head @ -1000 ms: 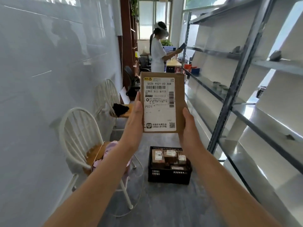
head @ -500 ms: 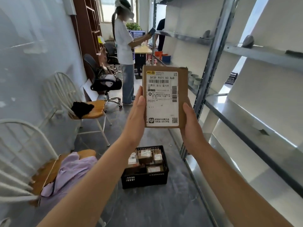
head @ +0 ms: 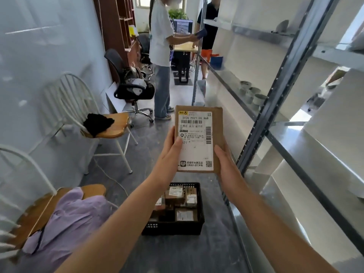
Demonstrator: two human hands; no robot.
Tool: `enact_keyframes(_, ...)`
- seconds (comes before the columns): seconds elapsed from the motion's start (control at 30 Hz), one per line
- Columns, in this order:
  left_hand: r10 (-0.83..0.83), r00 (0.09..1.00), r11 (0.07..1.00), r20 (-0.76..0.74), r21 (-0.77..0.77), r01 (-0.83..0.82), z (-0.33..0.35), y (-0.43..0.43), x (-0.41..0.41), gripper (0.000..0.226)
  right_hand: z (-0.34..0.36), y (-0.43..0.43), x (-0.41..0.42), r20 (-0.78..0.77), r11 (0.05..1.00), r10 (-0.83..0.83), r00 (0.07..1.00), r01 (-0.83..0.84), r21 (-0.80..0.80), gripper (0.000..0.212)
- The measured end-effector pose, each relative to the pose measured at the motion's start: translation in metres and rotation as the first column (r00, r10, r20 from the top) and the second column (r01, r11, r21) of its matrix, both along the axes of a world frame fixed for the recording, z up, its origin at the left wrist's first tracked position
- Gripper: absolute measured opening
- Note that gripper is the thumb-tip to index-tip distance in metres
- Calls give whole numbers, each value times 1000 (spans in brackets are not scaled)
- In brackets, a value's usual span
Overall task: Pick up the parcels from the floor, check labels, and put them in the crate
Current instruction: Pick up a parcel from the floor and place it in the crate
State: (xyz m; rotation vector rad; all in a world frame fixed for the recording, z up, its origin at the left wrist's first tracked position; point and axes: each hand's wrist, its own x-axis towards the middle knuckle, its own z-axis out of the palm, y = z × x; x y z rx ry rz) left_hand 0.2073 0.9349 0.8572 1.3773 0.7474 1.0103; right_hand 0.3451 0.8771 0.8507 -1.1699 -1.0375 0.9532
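A flat brown parcel (head: 198, 138) with a white shipping label facing me is held upright in front of me. My left hand (head: 169, 154) grips its left edge, thumb on the label. My right hand (head: 226, 166) grips its lower right edge. Below the parcel, on the grey floor, stands a black plastic crate (head: 201, 221) holding several labelled brown parcels (head: 185, 214).
Metal shelving (head: 275, 107) runs along the right side. Two white chairs stand on the left, one (head: 71, 107) with a black cloth, the nearer one (head: 23, 194) with a lilac garment. An office chair (head: 128, 85) and two people (head: 161, 56) stand further back in the aisle.
The view has tilted down and shifted toward the crate. The parcel sits lower in view, closer above the crate, still held by both hands.
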Motion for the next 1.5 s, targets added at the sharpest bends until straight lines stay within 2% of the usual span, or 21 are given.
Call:
enact_keyframes(0.23,-41,998,997,-37,-66,38,-10,119,27,49,-17,115,20,-51,997,-57,997,55,-49,59)
enact_keyframes(0.37,-44,999,994,-20,-98,42,-21,187,44,51,-27,179,35,-96,992,-75,993,65,-106,66)
enact_keyframes(0.47,-14,999,990,-30,-142,9,-42,220,56,51,-44,215,50,-74,984,-68,995,54,-172,50)
enact_keyframes(0.6,13,998,980,-61,-195,-25,-90,256,73,50,-95,253,71,-59,971,-43,997,28,-239,45)
enact_keyframes(0.73,48,992,970,-119,-232,-75,-172,285,89,48,-183,283,85,-82,946,-54,995,25,-322,45)
enact_keyframes(0.97,37,990,943,-134,-323,-79,-371,300,99,49,-369,296,101,-73,884,-97,993,52,-465,38)
enact_keyframes(1.13,72,974,901,-216,-405,-157,-535,287,94,54,-541,292,96,-185,828,-67,980,-48,-558,45)
enact_keyframes(1.23,27,960,898,-278,-415,-145,-618,279,94,57,-622,281,94,-249,771,-76,966,-102,-629,45)
enact_keyframes(1.37,-16,947,857,-320,-493,-152,-688,262,91,50,-690,266,93,-213,736,-74,974,-91,-671,45)
enact_keyframes(1.5,-62,929,801,-366,-573,-172,-713,243,87,45,-719,246,93,-251,681,-42,967,-156,-716,45)
